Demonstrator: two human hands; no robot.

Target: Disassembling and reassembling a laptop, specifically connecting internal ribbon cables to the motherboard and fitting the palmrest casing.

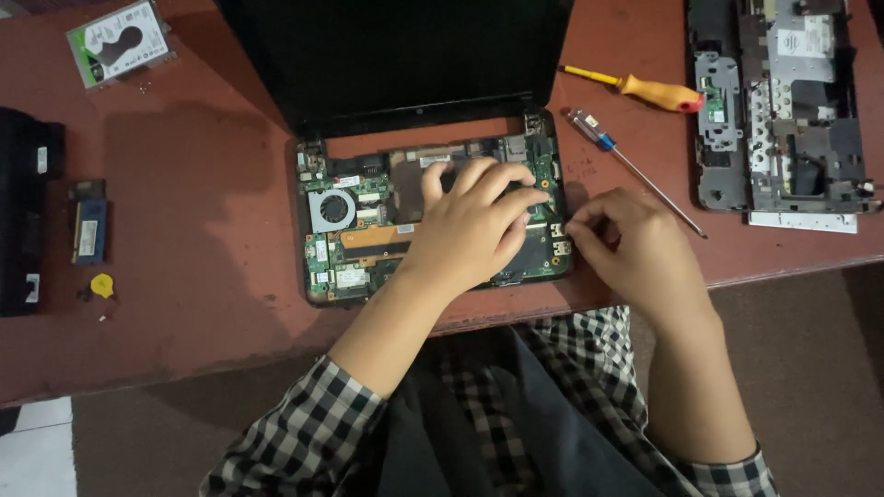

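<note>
Two bare hands work over an opened small laptop (pixel 368 230) lying near the front edge of a reddish-brown table (pixel 203 276). Its dark screen (pixel 396 55) is folded back flat, away from the person. The keyboard cover is off, so the green circuit board (pixel 354 267) shows, with a round grey fan (pixel 332 209) at its left, an orange-brown strip across the middle and small silver parts along the edges.

The left hand (pixel 474 225) lies palm down on the right half of the board, fingers spread and bent, tips pressing near the rear right corner. The right hand (pixel 626 244) sits just beside the laptop's right edge, thumb and forefinger drawn together in a pinch at the casing; whether something tiny lies between them cannot be told.

Behind the right hand lie a screwdriver with a clear blue handle (pixel 631 166) and a yellow-and-orange screwdriver (pixel 645 89). At the far right rests the removed grey cover panel (pixel 783 110). At the left sit a hard drive (pixel 120 41), a blue memory stick (pixel 89 225), a small yellow piece (pixel 102 284) and a black block (pixel 23 212). Checked sleeves (pixel 304 433) cover both forearms.
</note>
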